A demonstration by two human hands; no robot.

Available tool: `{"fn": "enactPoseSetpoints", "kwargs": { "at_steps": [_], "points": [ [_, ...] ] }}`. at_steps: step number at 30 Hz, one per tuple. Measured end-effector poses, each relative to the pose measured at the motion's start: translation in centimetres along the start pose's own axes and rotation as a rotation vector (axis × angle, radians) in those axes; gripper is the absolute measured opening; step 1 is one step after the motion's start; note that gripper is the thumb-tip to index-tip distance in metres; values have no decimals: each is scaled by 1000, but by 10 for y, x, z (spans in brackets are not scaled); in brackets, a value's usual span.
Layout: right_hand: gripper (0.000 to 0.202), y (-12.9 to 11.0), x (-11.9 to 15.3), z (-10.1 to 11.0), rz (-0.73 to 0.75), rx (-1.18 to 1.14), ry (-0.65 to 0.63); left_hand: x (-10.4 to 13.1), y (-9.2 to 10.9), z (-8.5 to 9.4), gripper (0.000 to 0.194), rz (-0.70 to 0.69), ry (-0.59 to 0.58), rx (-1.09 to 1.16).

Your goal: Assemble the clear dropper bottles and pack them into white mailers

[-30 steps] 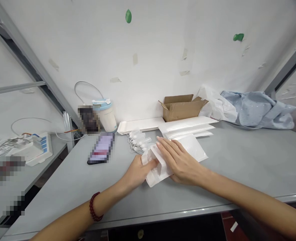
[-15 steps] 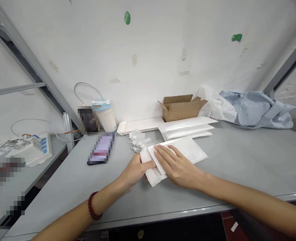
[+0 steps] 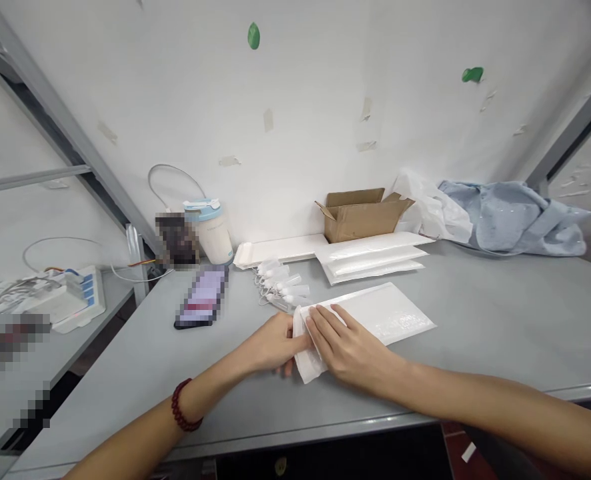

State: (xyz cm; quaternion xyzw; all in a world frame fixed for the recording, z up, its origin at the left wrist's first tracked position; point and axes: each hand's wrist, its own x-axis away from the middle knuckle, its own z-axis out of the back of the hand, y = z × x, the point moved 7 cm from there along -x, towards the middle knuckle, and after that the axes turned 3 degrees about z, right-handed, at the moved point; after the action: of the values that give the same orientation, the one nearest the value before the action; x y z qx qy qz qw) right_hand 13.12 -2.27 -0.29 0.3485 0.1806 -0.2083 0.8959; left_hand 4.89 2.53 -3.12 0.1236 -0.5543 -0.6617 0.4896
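Note:
A white padded mailer lies slanted on the grey table, its left end raised a little. My left hand pinches that end, with the thumb on top and the other fingers mostly underneath. Stretched flat across the mailer's left part is my right hand, its fingers together and touching the surface. Just beyond the hands lie several small clear tubes with white caps and cords. Behind the mailer rests a stack of more white padded mailers.
At the back stand an open cardboard box and a cup with a blue lid. A phone lies on the left. Flat white packaging is by the wall; a blue cloth is heaped on the right.
The mailer has shifted right and slightly toward me, and its left end is folded narrower under my hands. My left hand has moved right along with it.

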Motion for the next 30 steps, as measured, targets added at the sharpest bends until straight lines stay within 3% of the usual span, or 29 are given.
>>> {"fn": "enactPoseSetpoints", "kwargs": {
  "at_steps": [7, 10, 14, 17, 20, 23, 27, 30],
  "points": [
    [30, -2, 1, -12, -11, -23, -110, -1, 0, 12, 35, -15, 118, -37],
    [27, -2, 0, -12, -13, -61, -114, 2, 10, 14, 35, -155, 261, -142],
    [23, 4, -1, -6, -32, -67, -64, 15, 29, 14, 30, -359, 434, -287],
    [22, 15, -3, 3, -57, -73, -5, 22, 36, 14, 28, -446, 484, -303],
    [21, 27, -3, 16, -96, -73, 94, 32, 45, 12, 22, -628, 529, -364],
    [22, 35, -1, 26, -106, -104, 169, 37, 47, 1, 22, -796, 497, -515],
    [21, 40, 2, 33, -119, -177, 243, 33, 40, -11, 41, -863, 509, -663],
    [8, 40, 4, 36, -120, -227, 292, 31, 38, -14, 43, -897, 568, -687]
  ]
}}
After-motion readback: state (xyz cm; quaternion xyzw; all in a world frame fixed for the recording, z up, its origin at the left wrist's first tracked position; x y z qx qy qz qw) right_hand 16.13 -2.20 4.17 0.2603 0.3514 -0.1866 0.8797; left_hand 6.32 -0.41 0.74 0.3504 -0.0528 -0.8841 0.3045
